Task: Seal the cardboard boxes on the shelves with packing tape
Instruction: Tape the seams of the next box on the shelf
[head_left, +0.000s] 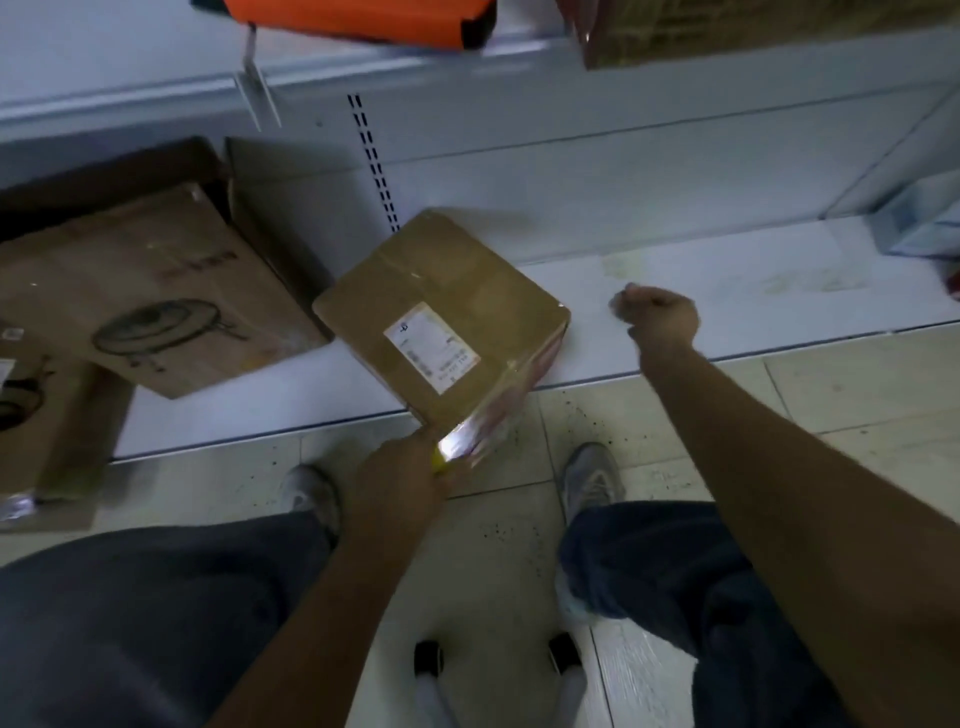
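A small closed cardboard box (441, 312) with a white label lies turned at an angle on the bottom white shelf (727, 291), its near corner past the shelf's front edge. Shiny clear tape (462, 444) covers that near corner. My left hand (400, 488) is at this corner, fingers curled round something yellow, most likely the tape roll; most of it is hidden. My right hand (657, 319) hovers over the shelf to the right of the box, fingers curled into a loose fist, holding nothing that I can see.
A larger cardboard box (145, 291) with a printed pan drawing and an open flap stands to the left. Another cardboard piece (47, 415) leans at the far left. An upper shelf (467, 67) carries an orange item (358, 21). My legs and shoes are on the tiled floor.
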